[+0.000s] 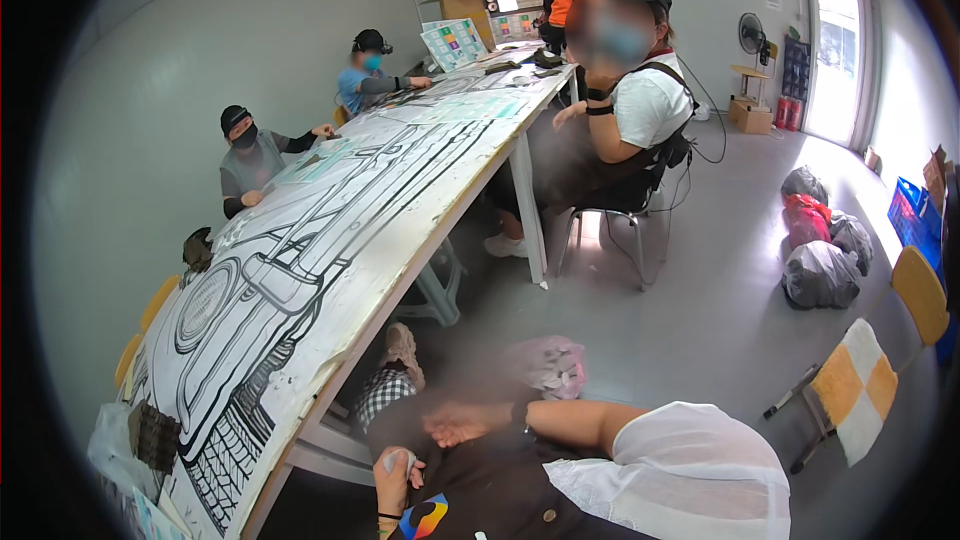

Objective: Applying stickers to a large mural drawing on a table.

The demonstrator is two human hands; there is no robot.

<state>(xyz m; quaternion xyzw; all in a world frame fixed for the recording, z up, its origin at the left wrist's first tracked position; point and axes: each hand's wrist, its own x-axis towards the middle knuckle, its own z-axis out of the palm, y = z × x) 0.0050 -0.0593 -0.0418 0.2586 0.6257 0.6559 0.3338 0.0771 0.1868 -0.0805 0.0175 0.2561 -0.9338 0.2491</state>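
My left hand [394, 486] is low in the picture, in front of my dark apron [490, 495]. Its fingers are closed around a small whitish, rounded thing [399, 459] whose kind I cannot make out. My right hand [458, 426] comes in from the right above the apron, apart from the left one. A hazy smear in the picture softens it; its fingers look loosely bent and apart, with nothing visible in them. A pinkish see-through plastic bag [553, 364] with pale contents is on the floor beyond my right forearm.
Left of me runs a long white table [420, 240] with black line drawings; several people sit or stand along it. A person in a white shirt [650, 110] sits on a chair ahead. Filled bags [822, 275], a cushioned chair [855, 390] and blue crates [912, 215] stand right.
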